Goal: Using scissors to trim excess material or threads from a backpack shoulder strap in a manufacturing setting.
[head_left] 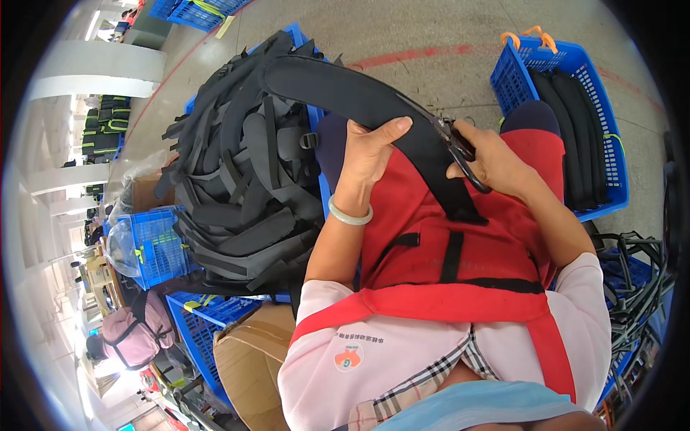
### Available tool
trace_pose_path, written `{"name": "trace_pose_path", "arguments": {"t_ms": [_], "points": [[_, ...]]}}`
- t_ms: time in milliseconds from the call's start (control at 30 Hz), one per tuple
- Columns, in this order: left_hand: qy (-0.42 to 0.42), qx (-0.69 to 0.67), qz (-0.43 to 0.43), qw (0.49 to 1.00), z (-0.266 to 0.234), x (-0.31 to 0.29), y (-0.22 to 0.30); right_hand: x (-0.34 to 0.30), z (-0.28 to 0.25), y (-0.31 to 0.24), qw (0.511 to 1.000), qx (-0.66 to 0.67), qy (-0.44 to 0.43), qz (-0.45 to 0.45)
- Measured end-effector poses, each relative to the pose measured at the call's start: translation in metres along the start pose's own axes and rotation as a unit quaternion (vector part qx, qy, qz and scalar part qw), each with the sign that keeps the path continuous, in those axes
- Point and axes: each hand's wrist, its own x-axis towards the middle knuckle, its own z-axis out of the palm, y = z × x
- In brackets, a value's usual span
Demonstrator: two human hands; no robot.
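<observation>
A long black padded strap [338,86] curves from the pile at my left across to my lap. My left hand [371,149] is closed on its middle, with the thumb on top. In my right hand [499,161] is a pair of scissors [467,161] with dark looped handles. The blades lie along the strap's right edge, just ahead of my left thumb; whether they are parted is hard to make out. The strap's near end rests on my red apron [460,258].
At my left a large heap of black and grey straps [244,165] overflows a blue crate. On the right stands a blue basket [514,79] with dark padded pieces [575,136]. A cardboard box [248,359] and another blue crate [154,248] sit at the left. Behind, a person [136,330] is bent over.
</observation>
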Motion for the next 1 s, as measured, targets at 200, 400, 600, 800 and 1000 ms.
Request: {"name": "trace_pose_path", "arguments": {"t_ms": [200,400,600,800,1000], "points": [[0.037,-0.05,0.022,0.998,0.009,0.009,0.012,-0.002,-0.005,0.004,0.999,0.035,0.008,-0.018],[0.02,-0.025,0.017,0.999,0.012,0.005,0.016,-0.007,-0.009,-0.019,0.999,-0.003,0.03,-0.023],[0.005,-0.043,0.025,0.999,0.012,0.007,0.018,-0.004,-0.01,-0.013,0.999,0.051,-0.012,-0.008],[0.002,-0.029,0.012,1.0,0.019,0.007,0.013,-0.004,-0.015,-0.017,0.996,0.018,0.052,-0.068],[-0.004,-0.025,0.027,0.999,0.024,0.011,0.018,-0.001,-0.027,-0.014,0.998,0.06,0.004,-0.021]]}}
